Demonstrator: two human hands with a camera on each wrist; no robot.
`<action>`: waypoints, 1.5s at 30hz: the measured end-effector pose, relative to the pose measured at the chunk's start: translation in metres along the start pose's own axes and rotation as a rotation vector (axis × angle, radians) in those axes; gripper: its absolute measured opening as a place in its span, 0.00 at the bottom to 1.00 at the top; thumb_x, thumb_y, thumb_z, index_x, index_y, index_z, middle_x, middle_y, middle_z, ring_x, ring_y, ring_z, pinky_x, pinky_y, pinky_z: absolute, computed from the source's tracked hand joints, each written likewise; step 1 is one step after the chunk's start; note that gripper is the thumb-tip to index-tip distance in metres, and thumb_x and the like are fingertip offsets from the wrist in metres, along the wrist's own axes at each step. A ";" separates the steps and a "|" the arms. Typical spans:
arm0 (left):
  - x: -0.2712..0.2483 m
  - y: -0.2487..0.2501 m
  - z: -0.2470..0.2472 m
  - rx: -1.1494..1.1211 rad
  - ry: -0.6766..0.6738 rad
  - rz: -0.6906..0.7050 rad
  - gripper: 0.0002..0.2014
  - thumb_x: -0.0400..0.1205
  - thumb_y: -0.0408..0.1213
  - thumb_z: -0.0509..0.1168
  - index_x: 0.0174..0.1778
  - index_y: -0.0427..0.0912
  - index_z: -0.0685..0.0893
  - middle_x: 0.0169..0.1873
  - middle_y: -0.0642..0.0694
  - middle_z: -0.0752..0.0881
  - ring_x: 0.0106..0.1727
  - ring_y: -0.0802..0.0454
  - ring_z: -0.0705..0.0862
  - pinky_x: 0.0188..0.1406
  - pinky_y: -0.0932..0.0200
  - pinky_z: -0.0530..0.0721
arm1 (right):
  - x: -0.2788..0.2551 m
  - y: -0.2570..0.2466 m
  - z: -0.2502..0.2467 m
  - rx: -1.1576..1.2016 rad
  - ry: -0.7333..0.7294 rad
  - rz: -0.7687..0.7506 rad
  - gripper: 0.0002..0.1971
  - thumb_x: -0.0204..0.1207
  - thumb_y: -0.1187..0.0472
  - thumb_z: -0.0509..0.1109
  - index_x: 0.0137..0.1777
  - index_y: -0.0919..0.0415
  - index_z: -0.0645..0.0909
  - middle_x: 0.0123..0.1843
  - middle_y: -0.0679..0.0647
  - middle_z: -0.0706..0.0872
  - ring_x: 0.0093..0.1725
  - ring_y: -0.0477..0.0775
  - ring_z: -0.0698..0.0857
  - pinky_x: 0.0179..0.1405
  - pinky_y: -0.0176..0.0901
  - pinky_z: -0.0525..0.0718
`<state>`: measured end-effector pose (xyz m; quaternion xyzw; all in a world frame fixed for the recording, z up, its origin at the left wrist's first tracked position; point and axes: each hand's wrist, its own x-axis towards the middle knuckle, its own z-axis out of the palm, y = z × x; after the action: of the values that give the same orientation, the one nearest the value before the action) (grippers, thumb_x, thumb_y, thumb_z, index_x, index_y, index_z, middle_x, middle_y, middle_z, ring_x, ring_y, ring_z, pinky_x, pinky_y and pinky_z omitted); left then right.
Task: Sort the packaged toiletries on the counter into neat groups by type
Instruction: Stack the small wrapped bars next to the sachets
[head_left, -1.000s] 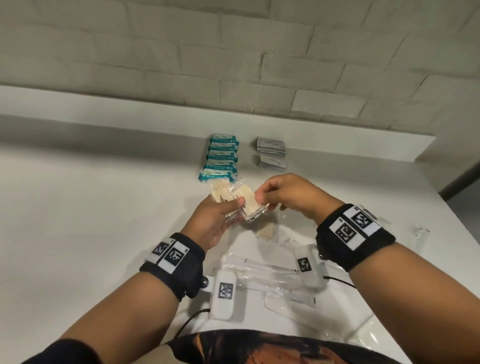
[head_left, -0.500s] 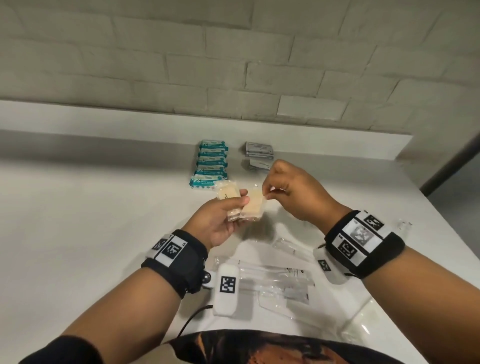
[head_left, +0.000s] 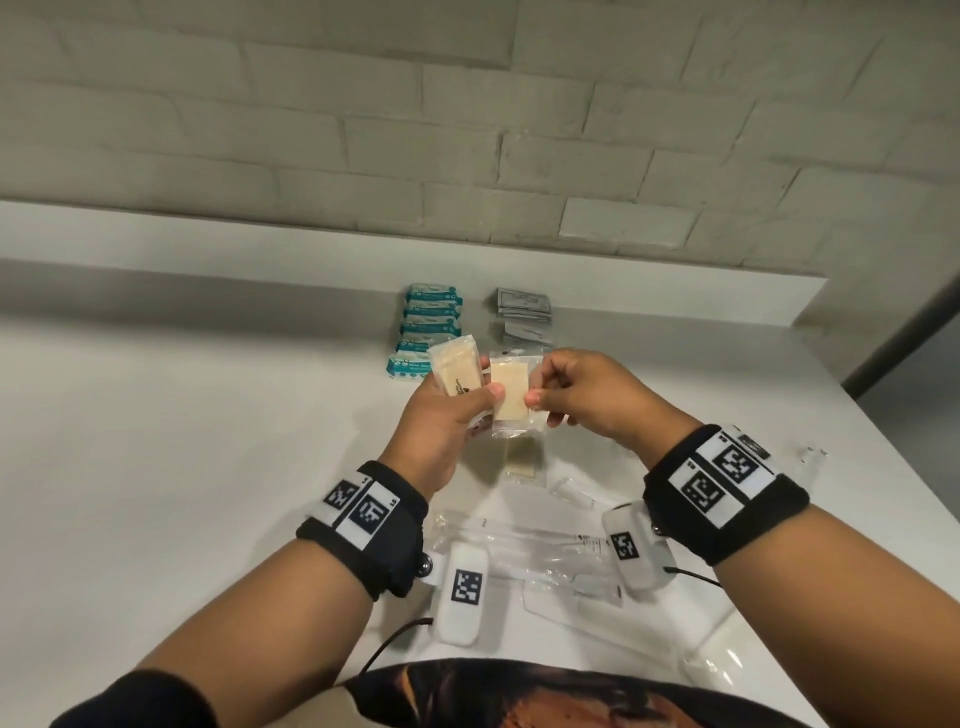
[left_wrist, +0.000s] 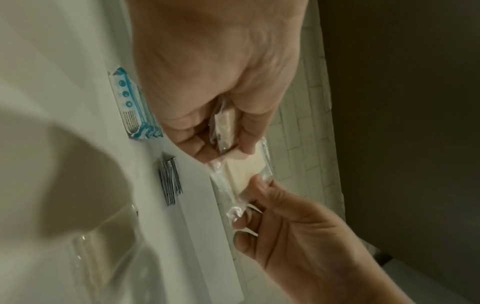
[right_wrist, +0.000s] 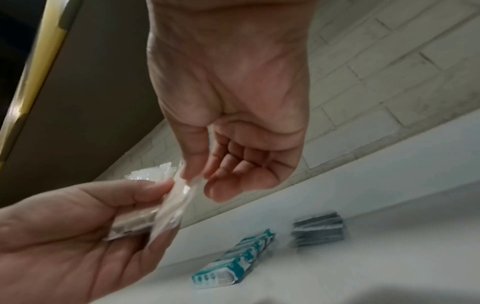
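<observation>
Both hands raised above the white counter (head_left: 156, 467) — cream pads in clear wrappers held between them.
Left hand (head_left: 441, 421) grips one wrapped cream pad (head_left: 457, 371); right hand (head_left: 597, 400) pinches the edge of a second clear-wrapped cream pad (head_left: 509, 397) — teal-and-white packets (head_left: 428, 330) and grey sachets (head_left: 522, 314) lie grouped behind.

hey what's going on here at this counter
A person is sorting packaged toiletries. The left hand holds a small bunch of beige clear-wrapped packets, and the right hand pinches the edge of one packet beside them. Teal packets and grey sachets already sit grouped by the wall.
</observation>
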<state>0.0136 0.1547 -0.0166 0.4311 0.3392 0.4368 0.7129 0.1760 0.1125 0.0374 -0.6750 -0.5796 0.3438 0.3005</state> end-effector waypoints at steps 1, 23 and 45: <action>-0.001 0.000 -0.001 0.047 0.002 0.009 0.14 0.79 0.24 0.68 0.57 0.44 0.81 0.44 0.47 0.88 0.42 0.53 0.88 0.38 0.60 0.84 | 0.000 -0.002 -0.002 0.019 0.016 -0.007 0.07 0.74 0.62 0.76 0.50 0.59 0.82 0.37 0.49 0.83 0.33 0.49 0.83 0.28 0.31 0.78; -0.001 0.000 -0.030 -0.197 -0.030 -0.198 0.16 0.84 0.22 0.58 0.68 0.34 0.76 0.56 0.37 0.87 0.54 0.42 0.88 0.49 0.54 0.90 | 0.055 0.033 0.022 -0.689 -0.163 0.150 0.12 0.81 0.60 0.64 0.56 0.68 0.82 0.59 0.61 0.85 0.54 0.58 0.81 0.48 0.42 0.74; 0.000 0.002 -0.008 -0.153 0.018 -0.334 0.11 0.82 0.42 0.67 0.51 0.36 0.81 0.44 0.37 0.89 0.36 0.48 0.90 0.34 0.60 0.91 | 0.004 0.014 -0.002 -0.461 0.167 -0.484 0.03 0.71 0.61 0.76 0.40 0.53 0.86 0.43 0.45 0.80 0.45 0.49 0.80 0.50 0.46 0.78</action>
<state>0.0061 0.1581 -0.0181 0.3095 0.3782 0.3408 0.8031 0.1857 0.1149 0.0271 -0.5937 -0.7588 0.0662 0.2595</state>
